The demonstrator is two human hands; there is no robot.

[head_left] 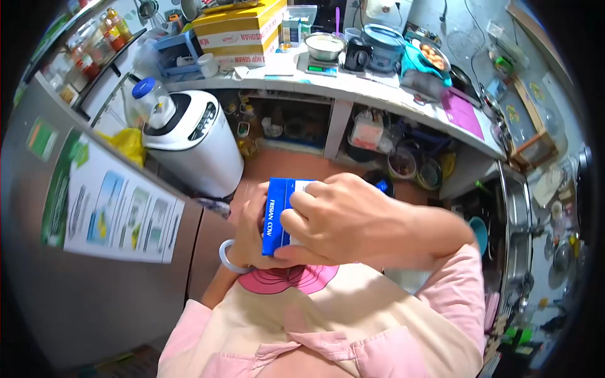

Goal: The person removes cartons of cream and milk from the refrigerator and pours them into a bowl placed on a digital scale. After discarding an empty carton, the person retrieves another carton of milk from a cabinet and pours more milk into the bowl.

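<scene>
A single head-worn fisheye camera is looking steeply down and forward, sitting close above the wearer's chest and taking in the cluttered white L-shaped desk (378,94) beyond.

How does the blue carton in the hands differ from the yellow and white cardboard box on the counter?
The small blue and white carton is held upright between the left hand and right hand; the large yellow and white cardboard box rests flat on the white counter, far from them. The carton is narrow and tall, the box wide and low. Both carry printed lettering.
</scene>
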